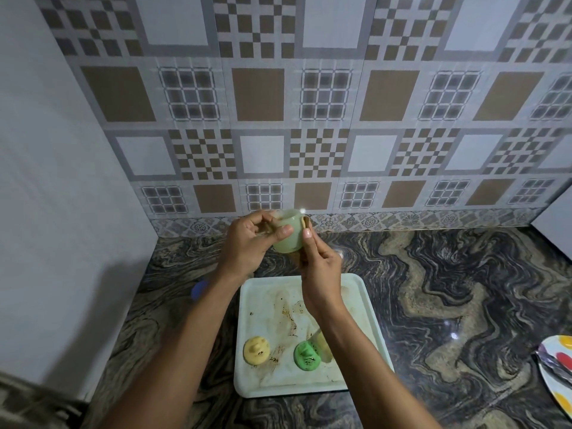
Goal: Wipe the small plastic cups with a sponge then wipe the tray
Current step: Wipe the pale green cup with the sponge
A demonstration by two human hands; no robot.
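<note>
Pale green plastic cup [288, 235] held in the air over the far end of the tray, side-on to the camera, its mouth seemingly to the upper left. Left hand [247, 243] grips it, thumb laid across the near wall, fingers curled round the far side. Right hand [318, 274] pinches a tan sponge [306, 225] against the cup's right wall. A tan strip also shows between the left fingers; cannot tell if it is the same piece. Step in hand, as I judge it: wiping the outer wall. To do it well, turn the cup with the left hand while the sponge stays pressed flat, so the whole wall, base edge and rim get covered. Thin plastic, so a light squeeze only. Below, the white tray [266, 292] lies on the marbled counter [448, 289], streaked with brown stains. On its near end are a yellow cup [255, 351] and a green cup [306, 354], both speckled with dirt. A third pale one [323, 343] is half hidden by the right forearm. Those appear unwiped; the tray comes last.
</note>
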